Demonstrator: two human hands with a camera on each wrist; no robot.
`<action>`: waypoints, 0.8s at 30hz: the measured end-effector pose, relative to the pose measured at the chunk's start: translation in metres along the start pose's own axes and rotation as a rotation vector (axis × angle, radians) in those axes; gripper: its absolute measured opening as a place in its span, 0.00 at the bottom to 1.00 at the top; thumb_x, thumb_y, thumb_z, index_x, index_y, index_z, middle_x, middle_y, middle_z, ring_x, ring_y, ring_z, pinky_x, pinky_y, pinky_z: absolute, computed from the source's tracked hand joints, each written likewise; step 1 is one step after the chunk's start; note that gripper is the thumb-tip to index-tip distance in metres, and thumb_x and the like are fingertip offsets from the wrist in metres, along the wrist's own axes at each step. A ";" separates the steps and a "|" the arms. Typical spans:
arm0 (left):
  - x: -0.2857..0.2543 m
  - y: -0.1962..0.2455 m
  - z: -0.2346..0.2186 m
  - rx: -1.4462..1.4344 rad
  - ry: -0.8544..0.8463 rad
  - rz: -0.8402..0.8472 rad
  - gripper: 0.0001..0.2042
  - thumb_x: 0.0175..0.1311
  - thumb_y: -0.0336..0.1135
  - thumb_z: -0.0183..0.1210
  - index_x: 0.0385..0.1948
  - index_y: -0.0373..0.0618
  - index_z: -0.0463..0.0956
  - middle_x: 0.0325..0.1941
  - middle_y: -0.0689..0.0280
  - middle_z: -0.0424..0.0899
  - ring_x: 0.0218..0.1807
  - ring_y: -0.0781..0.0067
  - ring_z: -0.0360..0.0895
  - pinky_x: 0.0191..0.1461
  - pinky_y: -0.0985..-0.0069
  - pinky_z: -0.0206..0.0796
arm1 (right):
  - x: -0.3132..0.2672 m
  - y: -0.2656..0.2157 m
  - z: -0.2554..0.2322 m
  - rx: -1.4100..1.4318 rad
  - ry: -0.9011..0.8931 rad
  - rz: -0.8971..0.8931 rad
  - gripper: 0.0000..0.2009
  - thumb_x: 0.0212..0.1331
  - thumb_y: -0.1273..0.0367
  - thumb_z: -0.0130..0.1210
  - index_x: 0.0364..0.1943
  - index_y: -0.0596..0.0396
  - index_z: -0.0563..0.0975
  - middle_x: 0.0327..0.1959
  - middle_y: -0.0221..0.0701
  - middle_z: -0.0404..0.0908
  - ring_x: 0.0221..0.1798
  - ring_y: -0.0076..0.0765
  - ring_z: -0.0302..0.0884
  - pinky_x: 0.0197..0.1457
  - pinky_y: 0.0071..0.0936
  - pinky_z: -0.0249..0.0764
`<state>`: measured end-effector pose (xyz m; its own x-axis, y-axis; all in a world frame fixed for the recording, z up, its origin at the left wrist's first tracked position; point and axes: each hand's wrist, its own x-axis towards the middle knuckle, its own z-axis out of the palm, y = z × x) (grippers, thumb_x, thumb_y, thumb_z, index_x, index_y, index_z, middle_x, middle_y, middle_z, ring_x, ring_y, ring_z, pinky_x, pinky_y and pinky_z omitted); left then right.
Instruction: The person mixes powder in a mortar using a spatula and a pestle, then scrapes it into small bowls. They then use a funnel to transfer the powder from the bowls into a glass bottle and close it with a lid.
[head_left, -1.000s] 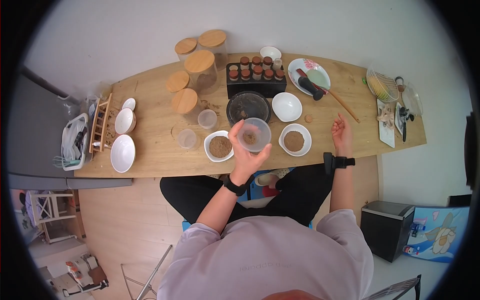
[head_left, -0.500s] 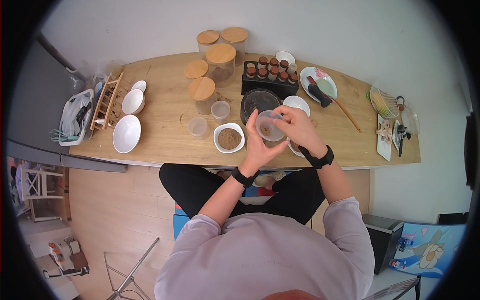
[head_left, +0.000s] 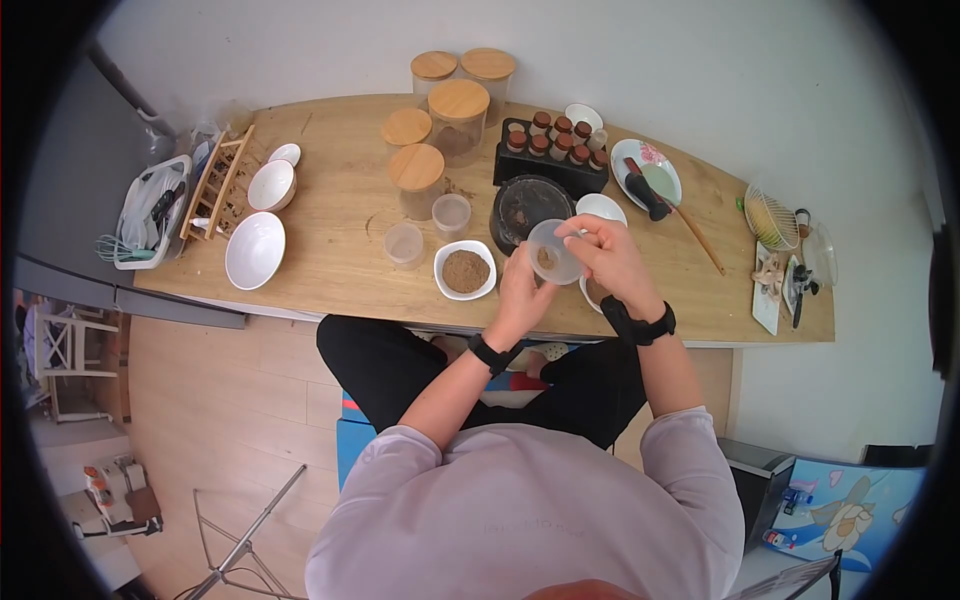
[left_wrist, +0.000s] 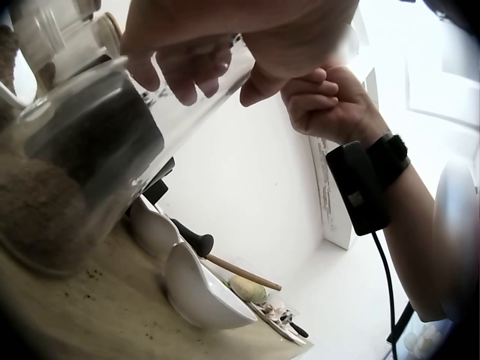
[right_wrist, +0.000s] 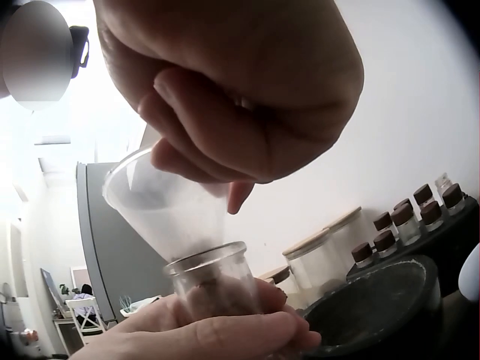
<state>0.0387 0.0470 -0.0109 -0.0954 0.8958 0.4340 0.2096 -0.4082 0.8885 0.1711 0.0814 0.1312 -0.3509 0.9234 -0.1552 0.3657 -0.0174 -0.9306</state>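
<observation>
My left hand [head_left: 515, 298] grips a small clear jar [right_wrist: 214, 283] with a brown substance in it. A translucent funnel [right_wrist: 161, 206] stands in the jar's mouth, its wide end up; brown powder shows inside it from the head view. My right hand [head_left: 615, 268] is at the funnel's top with curled fingers, pinching the rim between thumb and index finger. Just beyond the hands sits the black mortar [head_left: 499, 222]. To the left is a white bowl [head_left: 438, 271] of brown powder; another white bowl [head_left: 591, 295] is partly hidden under the right hand.
Two clear cups [head_left: 403, 246] stand left of the mortar. Behind are wooden-lidded canisters [head_left: 416, 168] and a black rack [head_left: 550, 172] of brown-capped bottles. Several white bowls [head_left: 255, 250] stand at the left, and a floral plate [head_left: 622, 150] with a wooden-handled tool lies at the right.
My right hand has come in from the right side to the funnel's top. The left hand has carried the jar and funnel slightly up and right in the view, which has also shifted.
</observation>
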 end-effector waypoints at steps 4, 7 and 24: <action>0.002 0.003 0.000 -0.018 0.007 -0.033 0.18 0.53 0.29 0.65 0.44 0.40 0.70 0.41 0.54 0.77 0.48 0.48 0.74 0.50 0.59 0.64 | -0.004 0.003 -0.002 0.095 0.052 -0.009 0.08 0.64 0.72 0.54 0.42 0.56 0.81 0.17 0.17 0.72 0.19 0.11 0.63 0.22 0.16 0.55; 0.001 0.005 0.001 -0.014 0.015 -0.069 0.17 0.53 0.28 0.64 0.44 0.40 0.69 0.41 0.54 0.76 0.47 0.48 0.74 0.50 0.59 0.63 | -0.004 0.009 0.000 0.086 0.019 0.004 0.07 0.64 0.71 0.54 0.42 0.55 0.82 0.16 0.17 0.71 0.18 0.10 0.62 0.21 0.15 0.53; 0.001 0.001 0.001 -0.027 -0.005 -0.052 0.16 0.56 0.30 0.64 0.42 0.39 0.69 0.39 0.52 0.75 0.45 0.45 0.73 0.49 0.59 0.64 | -0.003 0.006 -0.003 0.158 0.027 0.020 0.09 0.64 0.71 0.54 0.43 0.57 0.82 0.19 0.22 0.74 0.18 0.13 0.63 0.22 0.16 0.58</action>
<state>0.0399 0.0477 -0.0096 -0.1009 0.9167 0.3867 0.1779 -0.3658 0.9135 0.1771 0.0795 0.1267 -0.3209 0.9322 -0.1673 0.2313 -0.0942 -0.9683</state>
